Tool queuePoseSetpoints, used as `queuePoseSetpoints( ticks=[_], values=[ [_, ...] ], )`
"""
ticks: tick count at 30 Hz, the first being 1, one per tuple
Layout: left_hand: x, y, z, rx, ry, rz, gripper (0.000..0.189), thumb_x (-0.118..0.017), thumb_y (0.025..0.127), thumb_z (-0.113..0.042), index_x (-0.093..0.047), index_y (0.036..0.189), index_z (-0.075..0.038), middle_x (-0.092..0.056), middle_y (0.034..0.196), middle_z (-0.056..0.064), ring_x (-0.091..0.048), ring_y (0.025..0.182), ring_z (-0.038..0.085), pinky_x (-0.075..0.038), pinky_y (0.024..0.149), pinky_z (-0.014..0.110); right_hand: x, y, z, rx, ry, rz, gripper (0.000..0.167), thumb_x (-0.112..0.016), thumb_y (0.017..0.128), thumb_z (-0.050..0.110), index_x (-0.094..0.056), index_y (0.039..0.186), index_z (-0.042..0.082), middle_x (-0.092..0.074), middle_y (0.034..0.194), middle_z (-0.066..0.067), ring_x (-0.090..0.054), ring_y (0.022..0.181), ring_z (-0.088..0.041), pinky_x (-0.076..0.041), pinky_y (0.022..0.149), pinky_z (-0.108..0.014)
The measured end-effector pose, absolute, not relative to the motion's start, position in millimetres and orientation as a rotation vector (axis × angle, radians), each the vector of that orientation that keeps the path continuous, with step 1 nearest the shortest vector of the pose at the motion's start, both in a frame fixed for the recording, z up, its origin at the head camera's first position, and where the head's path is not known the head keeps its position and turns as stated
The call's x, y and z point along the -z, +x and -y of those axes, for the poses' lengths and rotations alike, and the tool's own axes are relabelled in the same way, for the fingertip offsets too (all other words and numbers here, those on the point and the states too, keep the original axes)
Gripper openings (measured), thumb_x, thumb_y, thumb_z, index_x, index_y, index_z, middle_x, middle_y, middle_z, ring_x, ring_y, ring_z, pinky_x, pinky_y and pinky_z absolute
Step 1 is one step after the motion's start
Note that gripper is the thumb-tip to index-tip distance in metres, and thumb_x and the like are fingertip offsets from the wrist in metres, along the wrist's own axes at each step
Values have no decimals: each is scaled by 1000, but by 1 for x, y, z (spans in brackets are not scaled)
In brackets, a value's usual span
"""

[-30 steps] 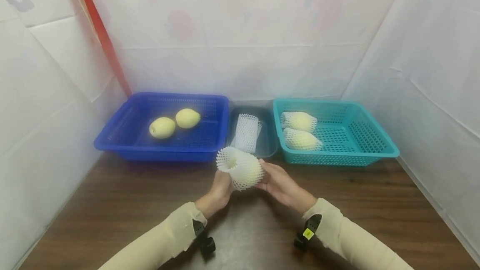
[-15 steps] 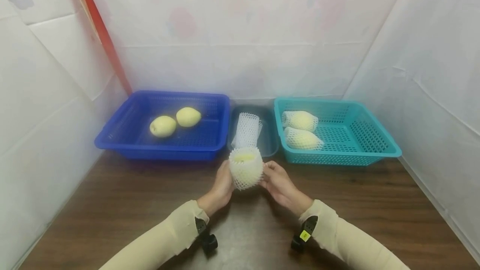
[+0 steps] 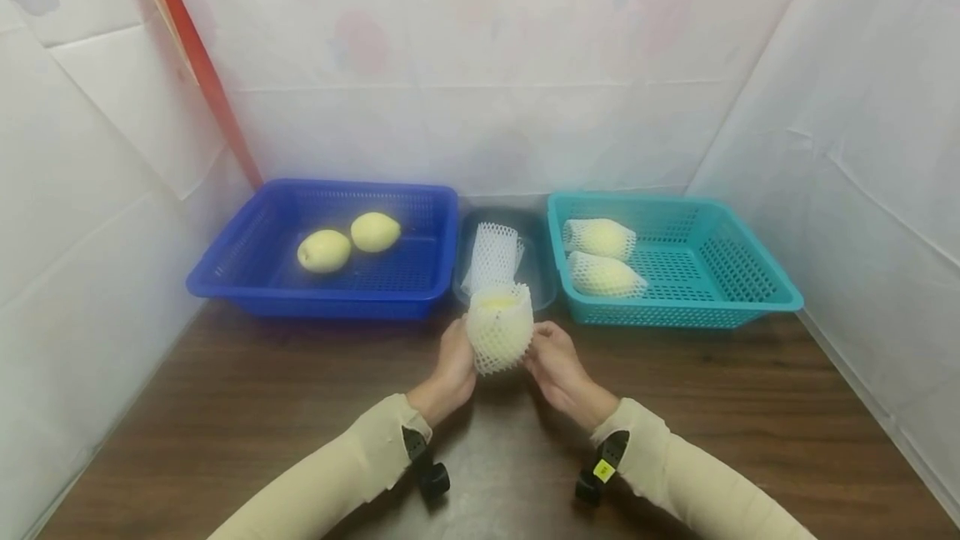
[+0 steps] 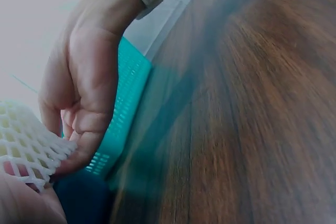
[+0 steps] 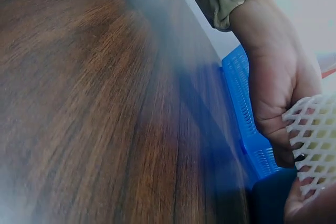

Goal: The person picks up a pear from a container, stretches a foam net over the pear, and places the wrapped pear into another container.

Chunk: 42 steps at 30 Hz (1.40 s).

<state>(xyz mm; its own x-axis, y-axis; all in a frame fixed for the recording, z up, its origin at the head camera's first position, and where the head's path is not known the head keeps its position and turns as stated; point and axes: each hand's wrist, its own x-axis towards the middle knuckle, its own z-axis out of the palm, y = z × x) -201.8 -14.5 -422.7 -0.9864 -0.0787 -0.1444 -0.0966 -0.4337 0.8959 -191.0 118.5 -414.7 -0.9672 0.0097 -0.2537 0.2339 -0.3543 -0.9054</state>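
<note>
A pale yellow fruit point(image 3: 497, 303) sits inside a white foam net sleeve point(image 3: 501, 342), held over the table in the head view. The net's open top faces up, showing the fruit's end. My left hand point(image 3: 452, 367) grips the wrapped fruit from the left, its fingers partly hidden behind it. On the right side, my right hand point(image 3: 558, 369) pinches the net with thumb and fingers. Seen from the left wrist, the net's edge point(image 4: 39, 156) lies between both hands. The right wrist view shows the mesh point(image 5: 317, 140) against the fingers.
A blue basket point(image 3: 322, 307) with two bare fruits point(image 3: 324, 252) stands at the back left. At the back right, a teal basket point(image 3: 675, 315) holds two netted fruits point(image 3: 606, 275). Between them a dark tray point(image 3: 542, 294) contains spare foam nets point(image 3: 493, 255).
The wrapped fruit has turned from tilted leftward to upright, its net opening now upward. Both hands have stayed on it, shifting slightly; the right fingers have closed in on the net.
</note>
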Motion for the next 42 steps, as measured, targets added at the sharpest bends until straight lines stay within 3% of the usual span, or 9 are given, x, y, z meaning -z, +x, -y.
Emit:
queuePoseSetpoints(
  ticks=[6, 11, 15, 18, 20, 28, 33, 37, 42],
  values=[
    [424, -200, 20, -2679, -162, -1423, 22, -47, 100, -14, -58, 115, -1, -65, 97, 0, -60, 91, 11, -50, 83, 27, 412, -186, -128, 2334, 159, -1801, 26, -46, 100, 13, -44, 119, -4, -55, 107, -10, -57, 90, -17, -48, 81, -32],
    [419, -200, 26, -2704, -99, -1325, 24, -47, 100, -14, -56, 119, -3, -65, 101, 0, -61, 95, 12, -49, 86, 28, 406, -186, -138, 2196, -406, -2248, 41, -48, 99, 19, -39, 132, -3, -48, 127, -20, -52, 114, -26, -42, 97, -50],
    [414, -197, 26, -2687, -67, -1366, 19, -46, 100, -13, -61, 110, -6, -65, 98, 0, -60, 92, 11, -50, 83, 28, 403, -184, -136, 1982, -815, -2442, 73, -67, 88, 22, -26, 145, 5, -34, 145, -16, -36, 131, -31, -31, 104, -55],
    [410, -194, 23, -2637, -71, -1474, 18, -48, 99, -16, -62, 106, -6, -64, 96, 0, -58, 90, 11, -49, 82, 27, 403, -181, -129, 1881, -885, -2525, 105, -84, 71, 18, -14, 149, 7, -28, 148, -14, -34, 131, -29, -28, 106, -52],
    [408, -193, 21, -2603, -97, -1539, 19, -50, 99, -19, -62, 105, -5, -62, 94, 0, -57, 88, 10, -49, 80, 25, 400, -178, -123, 1880, -888, -2569, 117, -89, 61, 12, -12, 148, 5, -29, 146, -17, -36, 129, -29, -28, 106, -50],
    [402, -188, 24, -2501, -147, -1612, 16, -47, 99, -24, -52, 91, -10, -48, 67, -2, -43, 54, 7, -37, 47, 21, 375, -164, -113, 1964, -876, -2646, 99, -85, 56, -2, -27, 137, -7, -49, 126, -25, -51, 110, -31, -41, 97, -47],
    [396, -188, 28, -2435, -57, -1612, 19, -45, 99, -21, -53, 86, -9, -51, 65, 1, -49, 53, 10, -45, 52, 24, 361, -165, -119, 1958, -929, -2665, 90, -84, 55, -5, -34, 131, -9, -54, 119, -24, -55, 104, -30, -46, 90, -44],
    [397, -195, 35, -2358, 121, -1661, 21, -45, 98, -19, -58, 98, -4, -61, 78, 5, -58, 65, 15, -51, 62, 30, 343, -171, -130, 1969, -898, -2654, 91, -84, 57, -5, -34, 133, -8, -49, 125, -23, -52, 109, -32, -46, 92, -46],
    [372, -199, 46, -2253, 224, -1873, 24, -46, 96, -12, -50, 113, 4, -62, 98, 16, -57, 74, 17, -52, 64, 30, 322, -189, -157, 1982, -696, -2627, 92, -84, 61, -2, -31, 136, 1, -46, 126, -19, -54, 107, -34, -52, 83, -44]
  ],
)
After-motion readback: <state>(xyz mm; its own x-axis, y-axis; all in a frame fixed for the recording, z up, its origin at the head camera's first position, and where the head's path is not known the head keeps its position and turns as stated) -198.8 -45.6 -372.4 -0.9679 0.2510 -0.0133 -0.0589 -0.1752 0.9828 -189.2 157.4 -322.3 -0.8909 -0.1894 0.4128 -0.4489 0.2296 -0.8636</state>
